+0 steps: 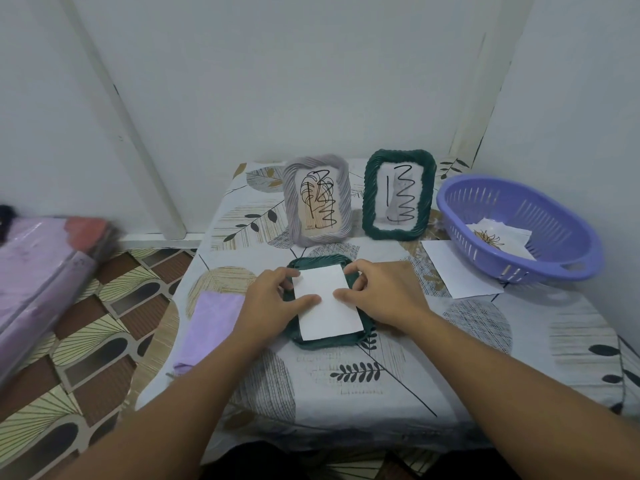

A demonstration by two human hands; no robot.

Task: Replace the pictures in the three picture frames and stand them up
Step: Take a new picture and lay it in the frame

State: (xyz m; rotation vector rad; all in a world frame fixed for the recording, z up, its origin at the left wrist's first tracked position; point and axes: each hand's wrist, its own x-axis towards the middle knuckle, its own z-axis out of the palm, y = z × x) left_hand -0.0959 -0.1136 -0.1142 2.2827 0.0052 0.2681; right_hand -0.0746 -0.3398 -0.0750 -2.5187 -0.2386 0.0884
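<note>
Lying flat near the middle of the leaf-patterned tablecloth (346,375), a dark green rope-textured picture frame (325,341) carries a blank white card (327,306) tilted across it. The left hand (273,299) and the right hand (384,292) both press the card with their thumbs, fingers curled over the frame's far corners. Bare cloth lies between the frame and the near table edge. At the far edge a grey ribbed frame (317,199) and a second dark green frame (398,194) stand upright side by side (each shows a black scribble). The lilac slotted plastic basket (519,226) at far right holds loose printed papers (498,237); a white sheet (457,271) is partly tucked under it. A folded lilac cloth (207,327) overhangs the left edge. The flat frame's face is hidden.
</note>
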